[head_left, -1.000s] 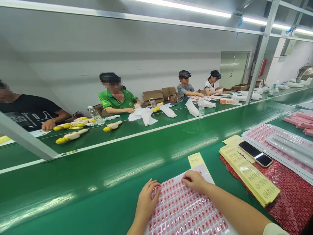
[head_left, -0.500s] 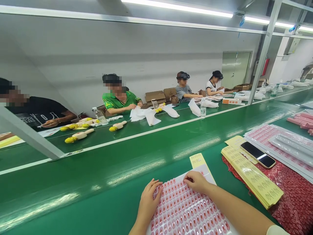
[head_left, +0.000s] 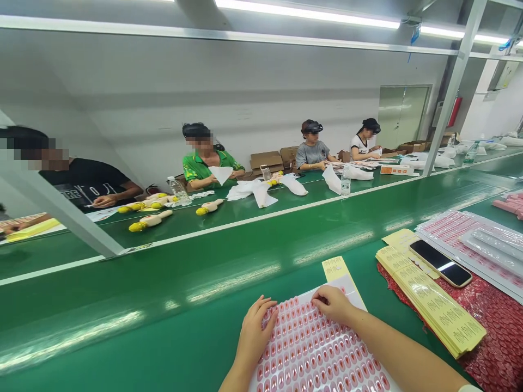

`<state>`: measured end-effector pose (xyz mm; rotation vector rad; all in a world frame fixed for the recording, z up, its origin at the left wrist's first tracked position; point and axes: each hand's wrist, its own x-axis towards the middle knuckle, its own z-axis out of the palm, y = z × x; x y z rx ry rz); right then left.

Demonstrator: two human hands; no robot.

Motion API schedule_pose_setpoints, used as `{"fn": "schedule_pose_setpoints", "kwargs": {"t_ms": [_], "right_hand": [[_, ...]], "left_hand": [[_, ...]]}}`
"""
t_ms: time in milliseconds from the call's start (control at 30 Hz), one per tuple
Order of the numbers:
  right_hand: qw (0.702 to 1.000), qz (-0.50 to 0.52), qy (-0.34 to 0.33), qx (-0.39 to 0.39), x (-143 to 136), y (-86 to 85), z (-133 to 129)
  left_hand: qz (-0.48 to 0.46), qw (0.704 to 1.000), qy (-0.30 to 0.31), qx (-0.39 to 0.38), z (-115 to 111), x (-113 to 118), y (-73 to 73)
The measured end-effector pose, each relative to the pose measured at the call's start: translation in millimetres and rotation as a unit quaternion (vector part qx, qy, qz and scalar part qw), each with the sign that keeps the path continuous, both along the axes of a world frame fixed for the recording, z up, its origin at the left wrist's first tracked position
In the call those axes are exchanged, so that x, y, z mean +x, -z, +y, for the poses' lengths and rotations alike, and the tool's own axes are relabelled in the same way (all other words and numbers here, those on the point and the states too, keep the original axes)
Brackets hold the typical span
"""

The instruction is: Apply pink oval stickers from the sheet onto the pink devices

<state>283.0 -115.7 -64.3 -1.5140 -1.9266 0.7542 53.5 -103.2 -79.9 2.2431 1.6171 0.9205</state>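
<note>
A sheet with rows of small pink and red oval stickers [head_left: 312, 348] lies on the green table below me. My left hand [head_left: 257, 329] rests at its left edge, thumb apart from the fingers and nothing held. At the top edge, my right hand [head_left: 332, 305] has thumb and forefinger pinched together over the sticker rows; whatever is between the fingertips is too small to make out. A yellow label strip [head_left: 334, 265] sticks out beyond the sheet's upper edge.
Right of the sheet, a yellow label stack [head_left: 429, 296] and a phone [head_left: 440, 263] rest on red bubble wrap [head_left: 496, 321]. More sticker sheets [head_left: 443, 226] lie behind. Several people sit across the belt [head_left: 229, 256], near bottles and yellow-topped items [head_left: 150, 220].
The view has shifted slightly, moving the scene rightward. Across the belt, the person in green now holds up a white piece. My hands keep nearly the same place on the sheet.
</note>
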Motion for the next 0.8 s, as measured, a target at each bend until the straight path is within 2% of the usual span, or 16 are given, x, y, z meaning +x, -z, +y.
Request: {"fn": "schedule_pose_setpoints", "kwargs": {"t_ms": [367,800], "right_hand": [[1.000,0.007,-0.002,-0.007,1.1,-5.6,-1.7],[1.000,0.019,-0.008,-0.005,2.9,-5.6,-2.3]], "left_hand": [[-0.006,1.000,0.000,-0.010,-0.1,2.5,-1.1],[0.001,0.999,0.012,0.034,-2.7,5.6,-3.4]]}}
